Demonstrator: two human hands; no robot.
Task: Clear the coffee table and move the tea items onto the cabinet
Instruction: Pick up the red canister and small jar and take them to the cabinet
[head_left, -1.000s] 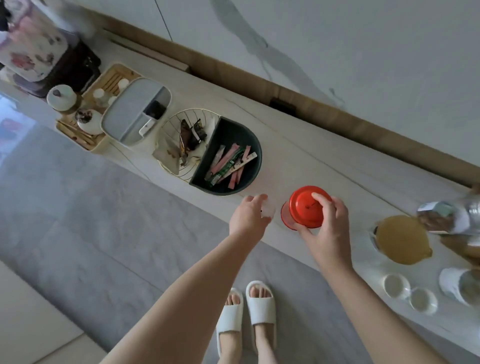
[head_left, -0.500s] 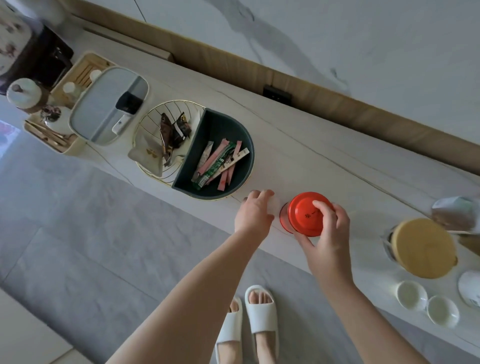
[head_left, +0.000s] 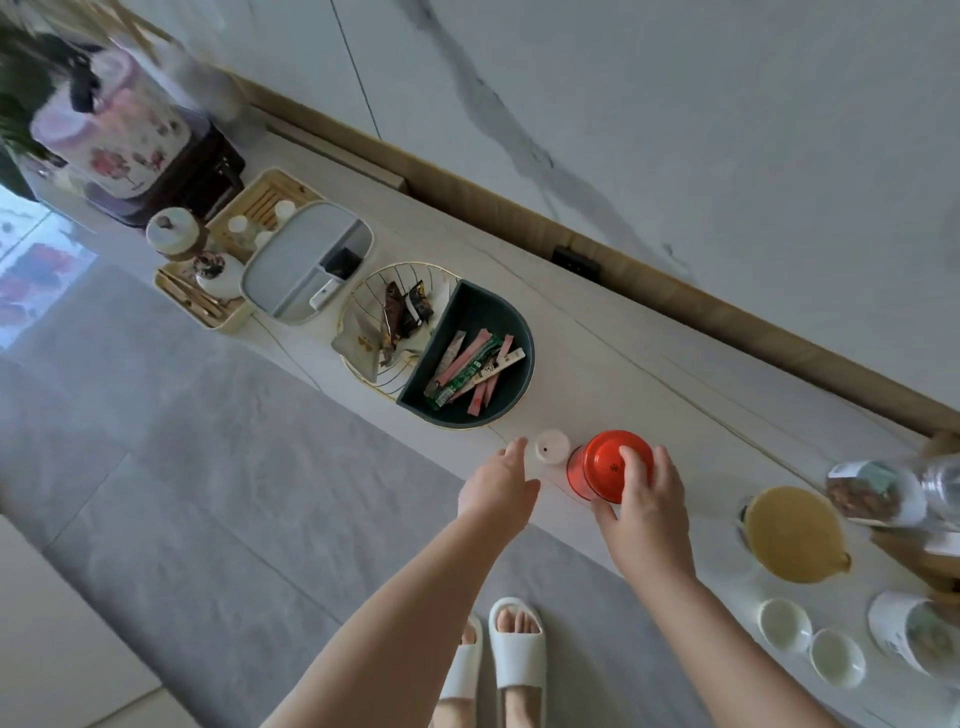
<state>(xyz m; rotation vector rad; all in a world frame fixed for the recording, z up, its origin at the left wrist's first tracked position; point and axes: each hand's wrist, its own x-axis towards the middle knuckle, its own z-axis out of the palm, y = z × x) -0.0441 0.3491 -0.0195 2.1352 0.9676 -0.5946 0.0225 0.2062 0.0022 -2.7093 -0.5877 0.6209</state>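
Person stands in white slippers (head_left: 514, 647) on the grey floor, at the near edge of the pale surface (head_left: 649, 364). Landmark: red tin (head_left: 605, 467), upright near that edge. Right hand (head_left: 641, 499) rests on the tin's lid, fingers curled over its top and near side, gripping it. Left hand (head_left: 498, 486) just left of the tin, fingers loose and spread, holding nothing; fingertips beside a small white cup (head_left: 551, 448), contact unclear. Right of the tin: yellow-lidded pitcher (head_left: 792, 535), two small white cups (head_left: 810, 642). Beyond and left of the tin: dark green tray (head_left: 522, 338) of sachets, then a wire basket (head_left: 363, 301).
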